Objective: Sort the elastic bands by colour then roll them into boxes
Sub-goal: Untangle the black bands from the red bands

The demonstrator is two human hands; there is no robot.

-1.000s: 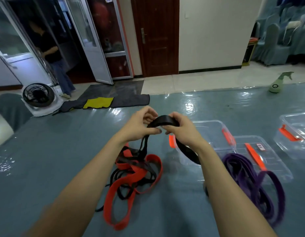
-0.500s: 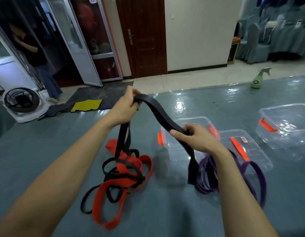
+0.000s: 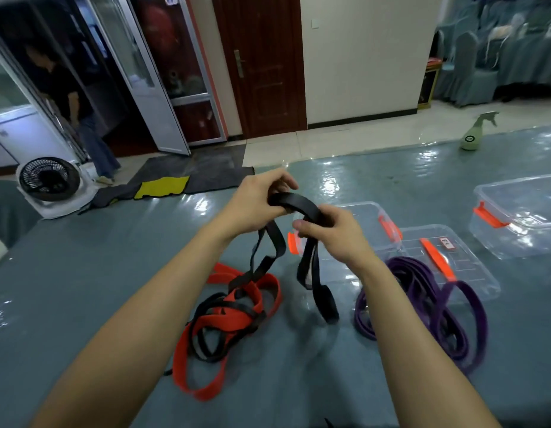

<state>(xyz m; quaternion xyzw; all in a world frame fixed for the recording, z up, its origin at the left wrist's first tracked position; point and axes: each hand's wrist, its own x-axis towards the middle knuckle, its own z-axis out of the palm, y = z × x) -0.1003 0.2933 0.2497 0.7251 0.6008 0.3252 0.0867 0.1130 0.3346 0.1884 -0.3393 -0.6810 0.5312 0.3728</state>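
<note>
While my left hand (image 3: 258, 203) and right hand (image 3: 333, 233) pinch the black band (image 3: 296, 201) mid-frame, it seems floppy; I'd grip its flat arch.

Glossy grey-blue plastic-covered table (image 3: 82, 288), foreground. Pale green plastic spray bottle (image 3: 472, 137), upright at the table's far edge, 1 o'clock. Round black-grilled fan in white housing (image 3: 49, 180), on the floor, 10 o'clock. Dark grey floor mat (image 3: 200, 171) with yellow cloth patch (image 3: 161, 187), 11 o'clock. Dark brown panelled wooden door (image 3: 262, 63), 12 o'clock. Grey-blue covered chairs (image 3: 484, 66), 2 o'clock.
</note>
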